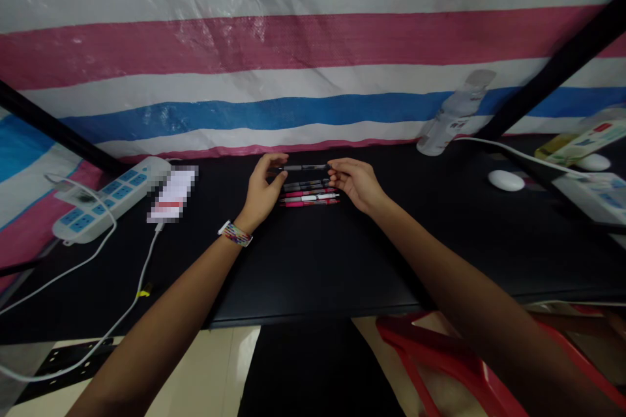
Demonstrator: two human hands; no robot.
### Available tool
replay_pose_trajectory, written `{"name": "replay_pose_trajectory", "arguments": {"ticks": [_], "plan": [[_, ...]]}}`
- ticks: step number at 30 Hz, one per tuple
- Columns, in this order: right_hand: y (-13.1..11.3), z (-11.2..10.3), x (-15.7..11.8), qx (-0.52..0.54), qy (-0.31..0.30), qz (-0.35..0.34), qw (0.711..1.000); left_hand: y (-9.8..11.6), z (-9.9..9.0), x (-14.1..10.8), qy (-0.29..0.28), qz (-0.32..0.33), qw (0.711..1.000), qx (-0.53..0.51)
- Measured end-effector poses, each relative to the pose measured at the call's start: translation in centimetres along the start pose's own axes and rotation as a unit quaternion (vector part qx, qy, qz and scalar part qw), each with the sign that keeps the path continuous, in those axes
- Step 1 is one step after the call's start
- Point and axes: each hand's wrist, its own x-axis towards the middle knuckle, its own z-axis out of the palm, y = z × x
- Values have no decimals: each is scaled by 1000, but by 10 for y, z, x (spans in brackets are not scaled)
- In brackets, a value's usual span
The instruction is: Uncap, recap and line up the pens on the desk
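Note:
A dark pen (306,167) lies crosswise between my hands, beyond a row of other pens. My right hand (359,184) pinches its right end between thumb and fingertips. Around its left end curves my left hand (264,187), thumb and forefinger apart; whether a finger touches the pen is hard to see. Nearer to me, several pens lie side by side on the black table (313,260): dark ones (306,186), a white one (313,197) and a pink one (298,204). A multicoloured band (237,234) is on my left wrist.
On the left are a power strip (112,199) and a phone (173,194) with a white cable (147,257). A clear bottle (454,114) and a white mouse-like object (506,180) stand to the right. Striped sheeting (293,45) hangs behind; a red stool (440,352) is below.

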Motion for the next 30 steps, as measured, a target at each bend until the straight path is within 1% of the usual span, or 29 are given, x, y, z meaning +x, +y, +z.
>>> {"name": "replay_pose_trajectory", "arguments": {"ticks": [3,6,8,10,14,17,19,22,25,27,30], "plan": [[0,0,0,-1,-1,1,1000,0,0,-1,2,-56,998,6],[1,-1,1,-7,-4,-3,1000,1,-1,-1,-25,-82,996,39],[2,-2,2,-7,-5,-5,1000,3,-1,-1,-44,-80,995,45],[2,-2,3,-3,-5,-5,1000,6,-2,0,-47,-65,996,40],[3,-3,3,2,-5,3,1000,9,-4,0,-12,-7,998,54],[2,-2,2,15,0,16,1000,9,-5,0,0,18,997,73],[-1,-1,1,44,-8,34,998,9,-5,0,5,15,997,70],[-6,0,-3,109,-48,73,990,8,-3,0,18,-9,999,44],[-9,2,-5,135,-80,89,983,7,-1,0,22,-23,999,19],[-9,3,-5,133,-82,90,984,7,0,0,22,-25,999,10],[-7,6,-4,125,-66,77,987,7,0,0,19,-25,1000,5]]}}
